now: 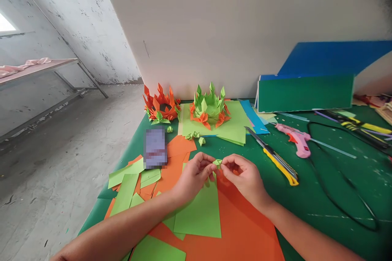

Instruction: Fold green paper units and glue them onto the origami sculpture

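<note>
A small folded piece of green paper is pinched between my two hands above the table's middle. My left hand grips its left side with thumb and fingers, and my right hand holds its right side by the fingertips. Below them lie green paper sheets on a large orange sheet. Just beyond my hands sit several small folded green paper pieces. Farther back stand a green folded-paper crown shape with orange flowers and an orange one with green leaves.
A yellow utility knife and a pink glue gun with its black cable lie to the right. At left, a blurred-out phone-like rectangle rests among paper scraps. Green and blue boards lean at the back against a white panel.
</note>
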Demonstrator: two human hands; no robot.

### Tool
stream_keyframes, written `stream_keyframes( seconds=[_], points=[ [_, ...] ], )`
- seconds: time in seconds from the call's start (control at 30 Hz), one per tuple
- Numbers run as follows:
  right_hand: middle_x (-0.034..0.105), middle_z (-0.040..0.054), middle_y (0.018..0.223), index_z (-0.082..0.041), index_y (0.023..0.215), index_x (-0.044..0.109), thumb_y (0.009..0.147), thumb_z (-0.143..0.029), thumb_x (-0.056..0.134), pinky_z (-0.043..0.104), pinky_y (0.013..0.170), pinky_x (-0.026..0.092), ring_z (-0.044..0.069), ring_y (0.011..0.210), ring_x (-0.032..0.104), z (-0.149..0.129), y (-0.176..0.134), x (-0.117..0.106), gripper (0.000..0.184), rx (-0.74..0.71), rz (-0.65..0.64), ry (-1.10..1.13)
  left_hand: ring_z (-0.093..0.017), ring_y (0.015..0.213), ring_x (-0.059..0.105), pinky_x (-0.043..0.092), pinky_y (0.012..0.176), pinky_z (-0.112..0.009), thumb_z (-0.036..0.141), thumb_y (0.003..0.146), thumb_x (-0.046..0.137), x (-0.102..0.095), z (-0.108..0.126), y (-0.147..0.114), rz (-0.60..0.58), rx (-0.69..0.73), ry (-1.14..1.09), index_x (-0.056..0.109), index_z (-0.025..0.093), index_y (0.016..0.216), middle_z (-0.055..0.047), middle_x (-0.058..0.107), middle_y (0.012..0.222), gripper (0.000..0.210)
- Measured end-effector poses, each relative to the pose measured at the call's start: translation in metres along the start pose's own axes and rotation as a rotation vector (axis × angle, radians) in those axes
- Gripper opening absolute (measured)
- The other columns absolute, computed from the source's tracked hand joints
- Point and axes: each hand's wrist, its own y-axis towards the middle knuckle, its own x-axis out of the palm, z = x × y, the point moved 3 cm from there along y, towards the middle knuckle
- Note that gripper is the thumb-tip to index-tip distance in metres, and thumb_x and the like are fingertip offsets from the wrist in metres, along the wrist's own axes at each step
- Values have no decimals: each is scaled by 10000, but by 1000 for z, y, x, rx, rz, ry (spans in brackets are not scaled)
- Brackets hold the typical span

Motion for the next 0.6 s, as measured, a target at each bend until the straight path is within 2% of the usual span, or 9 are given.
stream_keyframes(
  seconds=[0.17, 0.4, 0.6],
  points=[
    [510, -22, 670, -211, 728, 543, 848, -137, 572, 235, 554, 400, 113, 610, 481, -7, -5, -2, 143, -184, 34, -115, -158, 864, 586, 499, 740, -280, 407, 807, 645, -4, 8, 0, 94, 217, 64, 604, 176, 822, -66, 599, 961, 236],
    [533, -12, 669, -215, 787, 512, 815, -53, 582, 255, 597, 413, 129, 639, 487, -19, -7, -2, 179, -507, 76, -337, -122, 656, 595, 515, 668, -270, 400, 708, 748, -1, 9, 0, 76, 87, -149, 652, 158, 836, -15, 636, 728, 291],
    [488, -11, 635, -221, 738, 457, 831, -36, 530, 274, 577, 400, 141, 616, 462, -18, -9, 1, 220, -626, 62, -540, -131, 600, 611, 524, 643, -272, 438, 652, 778, -3, 11, 2, 88, -8, -118, 706, 138, 770, -24, 667, 643, 330]
  ],
)
